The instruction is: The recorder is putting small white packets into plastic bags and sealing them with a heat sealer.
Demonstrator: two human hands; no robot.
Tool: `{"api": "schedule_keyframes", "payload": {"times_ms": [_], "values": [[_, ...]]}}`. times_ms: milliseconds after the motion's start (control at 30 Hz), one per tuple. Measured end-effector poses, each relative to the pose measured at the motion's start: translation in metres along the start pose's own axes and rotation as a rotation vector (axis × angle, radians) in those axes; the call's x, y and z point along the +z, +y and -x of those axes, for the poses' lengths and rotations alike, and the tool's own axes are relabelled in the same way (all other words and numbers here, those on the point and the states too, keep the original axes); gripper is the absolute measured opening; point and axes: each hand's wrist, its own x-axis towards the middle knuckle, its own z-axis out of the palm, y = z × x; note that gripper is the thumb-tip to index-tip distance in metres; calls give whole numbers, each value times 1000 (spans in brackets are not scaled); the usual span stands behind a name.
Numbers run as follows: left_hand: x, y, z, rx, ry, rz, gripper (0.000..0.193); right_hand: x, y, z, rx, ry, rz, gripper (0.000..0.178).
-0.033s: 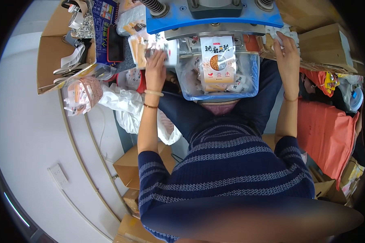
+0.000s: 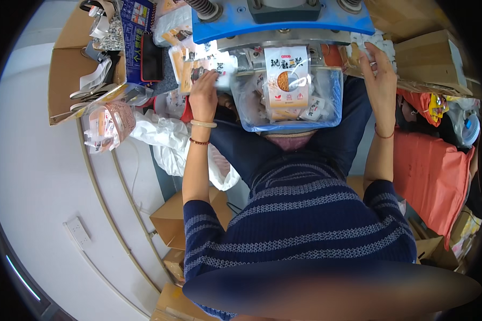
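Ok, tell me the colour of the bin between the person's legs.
The bin is blue, seen best in the head view.

Packing workshop: blue machine (image 2: 284, 28) with springs (image 2: 202, 7), printed pouches (image 2: 287, 77), cardboard boxes (image 2: 431, 60).

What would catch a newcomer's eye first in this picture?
Probably the bright blue machine across the top centre, with a white pouch bearing a round picture just below its front edge, in front of a blue-rimmed bin. Next, the left hand at the white and orange packets left of the bin, and the right hand raised to its right. The large red-orange bag stands out at far right.
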Motion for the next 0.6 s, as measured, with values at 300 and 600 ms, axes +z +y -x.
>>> {"api": "schedule_keyframes", "payload": {"times_ms": [300,600], "values": [[-41,100,-35,-615,-74,730,30,26,-95,22,-126,-349,-545,22],[-37,114,-46,-616,-687,1167,18,21,-90,-6,-518,-554,-243,20]]}}
